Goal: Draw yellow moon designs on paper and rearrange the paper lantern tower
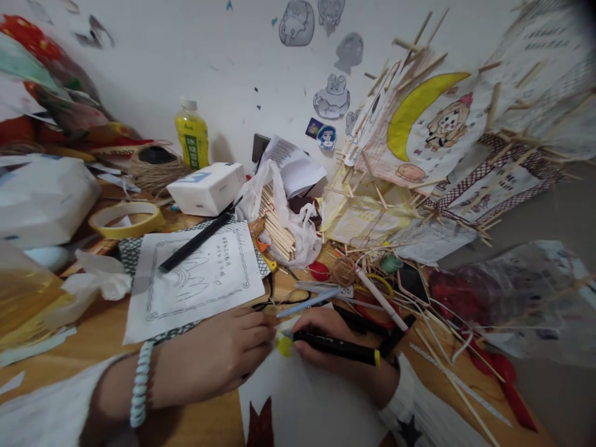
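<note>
My right hand [321, 332] is wrapped round a black marker [338, 349] with a yellow end. Its tip meets a small yellow patch [283, 344] near the top of a white sheet of paper [298, 397]. My left hand [237, 341], with a beaded bracelet at the wrist, lies closed at the sheet's upper left edge; what its curled fingers hold, if anything, is hidden. A dark red, notched shape [261, 423] shows low on the sheet. Beyond my left hand lies a drawing with a patterned border [200, 279], crossed by a black pen-like stick [195, 242].
Thin sticks fill a plastic bag [305, 239] at centre. Paper-covered stick lanterns [428, 124] stand at right. A tape roll [126, 219], a white tissue pack [207, 188], a twine ball [153, 171] and a yellow bottle [191, 138] sit at left. Scissors [321, 288] and markers crowd the middle.
</note>
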Available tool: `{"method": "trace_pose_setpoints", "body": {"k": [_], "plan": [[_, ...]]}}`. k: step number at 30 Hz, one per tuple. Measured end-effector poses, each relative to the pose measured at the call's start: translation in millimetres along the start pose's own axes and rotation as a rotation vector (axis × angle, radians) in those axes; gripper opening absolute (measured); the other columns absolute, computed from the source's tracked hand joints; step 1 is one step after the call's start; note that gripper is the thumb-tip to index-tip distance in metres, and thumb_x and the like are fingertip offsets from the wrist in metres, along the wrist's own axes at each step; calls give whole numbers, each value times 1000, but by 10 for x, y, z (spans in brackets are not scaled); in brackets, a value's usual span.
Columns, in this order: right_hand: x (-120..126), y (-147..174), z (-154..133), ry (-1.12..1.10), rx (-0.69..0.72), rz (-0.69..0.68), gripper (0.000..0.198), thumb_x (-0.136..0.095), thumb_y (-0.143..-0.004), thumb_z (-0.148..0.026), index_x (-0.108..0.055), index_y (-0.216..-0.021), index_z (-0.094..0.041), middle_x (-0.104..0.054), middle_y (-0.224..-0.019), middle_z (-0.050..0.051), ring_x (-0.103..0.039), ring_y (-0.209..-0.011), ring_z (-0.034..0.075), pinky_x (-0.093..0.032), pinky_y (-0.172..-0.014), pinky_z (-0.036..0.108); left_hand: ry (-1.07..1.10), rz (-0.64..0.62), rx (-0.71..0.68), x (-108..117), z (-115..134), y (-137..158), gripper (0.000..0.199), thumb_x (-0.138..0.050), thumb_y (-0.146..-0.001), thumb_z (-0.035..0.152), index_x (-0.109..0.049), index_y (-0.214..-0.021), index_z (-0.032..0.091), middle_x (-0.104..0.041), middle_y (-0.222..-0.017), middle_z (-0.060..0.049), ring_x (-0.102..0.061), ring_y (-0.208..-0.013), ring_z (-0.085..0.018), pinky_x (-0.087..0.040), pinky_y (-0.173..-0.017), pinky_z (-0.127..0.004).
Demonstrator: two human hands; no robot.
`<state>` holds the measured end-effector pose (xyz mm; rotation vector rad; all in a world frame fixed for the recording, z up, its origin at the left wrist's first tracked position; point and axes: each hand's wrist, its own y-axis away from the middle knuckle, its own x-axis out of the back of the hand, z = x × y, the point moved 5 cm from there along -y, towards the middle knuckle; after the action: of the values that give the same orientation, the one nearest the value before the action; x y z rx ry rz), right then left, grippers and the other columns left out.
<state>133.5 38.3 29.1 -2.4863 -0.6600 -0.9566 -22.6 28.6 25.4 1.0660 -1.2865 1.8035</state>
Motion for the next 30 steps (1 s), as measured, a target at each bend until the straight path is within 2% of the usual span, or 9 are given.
{"method": "trace_pose_setpoints", "body": {"k": [4,10,15,24,30], "plan": [[6,-29,-49,25,9,-34,9,-52,-77,-20,-60,-80,-23,-65,-75,2,-60,-70,17,-47,-66,29,3,6,6,6,6,2,21,-46,-86,11,-61,-98,19,-66,-96,-8,-56,-101,-22,-46,-92,-33],[21,-49,-99,35,-22,-63,12,-52,-78,-15,-60,-81,-23,-66,-78,4,-61,-75,18,-47,-68,28,-9,-20,0,-12,-5,6,21,-46,-86,11,-61,-98,18,-66,-96,-9,-55,-102,-22,-46,-91,-34],[10,-64,-122,23,25,-86,13,-54,-77,-12,-61,-81,-22,-67,-78,5,-62,-74,17,-48,-70,27,-29,-71,14,-38,-12,7,21,-44,-86,10,-62,-97,16,-65,-97,-9,-54,-101,-24,-46,-90,-35],[-23,-48,-47,23,79,-30,8,-53,-78,-18,-59,-80,-22,-65,-76,3,-61,-73,17,-47,-70,28,-4,-33,15,-18,-5,12,20,-46,-87,11,-61,-99,17,-65,-96,-9,-55,-101,-22,-46,-91,-34],[-29,-41,-15,27,136,-6,9,-54,-77,-19,-57,-83,-25,-66,-77,2,-63,-72,17,-49,-67,26,-29,-82,19,-39,-3,8,17,-47,-86,12,-62,-95,16,-65,-97,-8,-54,-100,-22,-45,-90,-34]]}}
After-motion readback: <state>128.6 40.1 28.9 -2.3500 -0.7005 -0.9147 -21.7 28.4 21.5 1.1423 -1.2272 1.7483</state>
